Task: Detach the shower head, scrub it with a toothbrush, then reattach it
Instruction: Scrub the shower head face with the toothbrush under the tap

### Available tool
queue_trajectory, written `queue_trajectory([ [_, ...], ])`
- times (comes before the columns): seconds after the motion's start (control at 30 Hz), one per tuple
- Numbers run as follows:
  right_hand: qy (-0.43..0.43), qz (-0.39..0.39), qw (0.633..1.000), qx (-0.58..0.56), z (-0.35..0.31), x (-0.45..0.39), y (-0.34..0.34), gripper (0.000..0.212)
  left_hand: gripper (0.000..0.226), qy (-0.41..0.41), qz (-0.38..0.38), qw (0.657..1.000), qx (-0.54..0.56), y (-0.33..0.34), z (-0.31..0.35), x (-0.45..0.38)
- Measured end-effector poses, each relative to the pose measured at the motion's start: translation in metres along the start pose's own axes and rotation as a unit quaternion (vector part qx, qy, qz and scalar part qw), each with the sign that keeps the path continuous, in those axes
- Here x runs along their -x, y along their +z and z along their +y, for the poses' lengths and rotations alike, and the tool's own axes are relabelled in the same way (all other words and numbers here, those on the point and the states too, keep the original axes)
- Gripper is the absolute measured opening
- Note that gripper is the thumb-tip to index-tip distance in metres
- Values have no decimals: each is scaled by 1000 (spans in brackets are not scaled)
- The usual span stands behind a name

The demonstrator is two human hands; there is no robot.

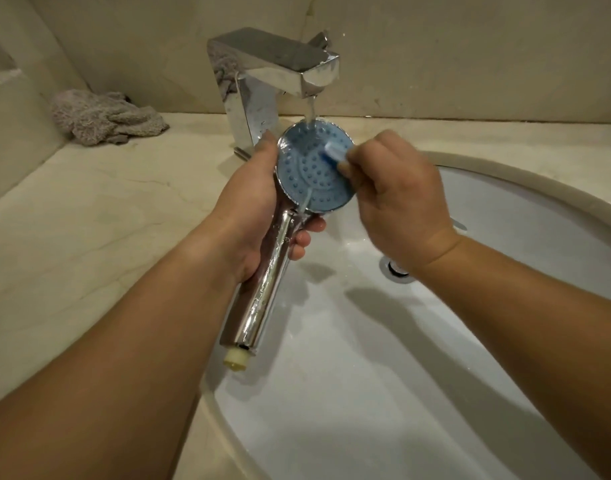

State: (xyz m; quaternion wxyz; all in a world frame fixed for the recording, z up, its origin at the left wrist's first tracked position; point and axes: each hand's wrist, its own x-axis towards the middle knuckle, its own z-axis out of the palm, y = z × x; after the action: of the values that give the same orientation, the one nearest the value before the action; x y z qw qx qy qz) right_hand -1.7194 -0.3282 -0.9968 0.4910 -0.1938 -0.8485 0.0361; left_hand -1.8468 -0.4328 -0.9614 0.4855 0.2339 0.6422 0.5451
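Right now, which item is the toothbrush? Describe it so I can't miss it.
Start at the chrome faucet and follow its running water down to the shower head. The toothbrush presses against that blue face, gripped by the right hand; its white-and-blue bristled head stands out.

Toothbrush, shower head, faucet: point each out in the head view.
toothbrush (333,154), head view, on its blue bristle end
shower head (306,174), head view, on its blue nozzle face
faucet (280,64), head view, on its chrome spout

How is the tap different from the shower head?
The tap is boxy and stands fixed on the counter; the shower head has a round blue face and is held over the sink by the left hand. Water pours out of the tap and lands on the shower head. Both are shiny chrome.
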Motion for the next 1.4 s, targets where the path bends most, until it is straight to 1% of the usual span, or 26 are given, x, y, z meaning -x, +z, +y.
queue_trajectory([
  [0.07,-49,-35,998,-2,-11,8,4,13,84,7,-3,1000,7,0,0,0],
  [0.1,-48,-36,998,-3,-12,6,5,14,83,9,-4,1000,12,1,0,1],
  [0.2,25,11,1000,-6,1,-3,2,22,85,3,-2,1000,12,1,1,1],
  [0.23,24,5,1000,-7,2,-1,0,22,85,3,0,1000,7,1,1,1],
  [0.33,-42,-47,998,-5,-11,11,2,14,82,11,2,1000,12,1,0,1],
  [0.37,-33,-44,998,-3,-9,10,3,15,83,9,-3,1000,18,1,1,1],
  [0.43,23,-7,1000,2,0,3,0,19,87,-2,-8,1000,22,0,1,1],
  [0.47,38,0,999,2,3,3,-1,20,88,-5,-6,1000,16,-1,1,1],
  [0.5,31,-8,999,1,1,6,-1,19,88,-6,-3,1000,11,-1,1,0],
  [0.6,-35,-58,998,-6,-12,18,2,10,90,-6,-9,1000,19,0,0,0],
  [0.63,-31,-58,998,-7,-10,18,3,11,90,-7,-10,1000,25,0,0,0],
  [0.73,15,-27,999,-9,2,14,0,18,89,-9,-8,999,32,-3,1,0],
  [0.87,-25,-60,998,-11,-5,26,3,18,89,-9,-4,1000,28,-3,1,0],
  [0.9,-22,-60,998,-10,-2,25,3,18,88,-9,-3,999,30,-3,1,0],
  [1.1,101,-14,995,-7,17,4,-3,21,87,-20,-15,1000,-3,4,2,3],
  [1.2,131,-12,991,-23,11,-8,-4,20,86,-22,-15,999,-32,8,2,5],
  [1.3,119,-23,992,-29,-2,-17,-3,19,87,-19,-16,999,-47,10,1,5],
  [1.4,56,-24,998,-28,-14,-17,-3,21,85,-10,-15,998,-58,11,0,5],
])
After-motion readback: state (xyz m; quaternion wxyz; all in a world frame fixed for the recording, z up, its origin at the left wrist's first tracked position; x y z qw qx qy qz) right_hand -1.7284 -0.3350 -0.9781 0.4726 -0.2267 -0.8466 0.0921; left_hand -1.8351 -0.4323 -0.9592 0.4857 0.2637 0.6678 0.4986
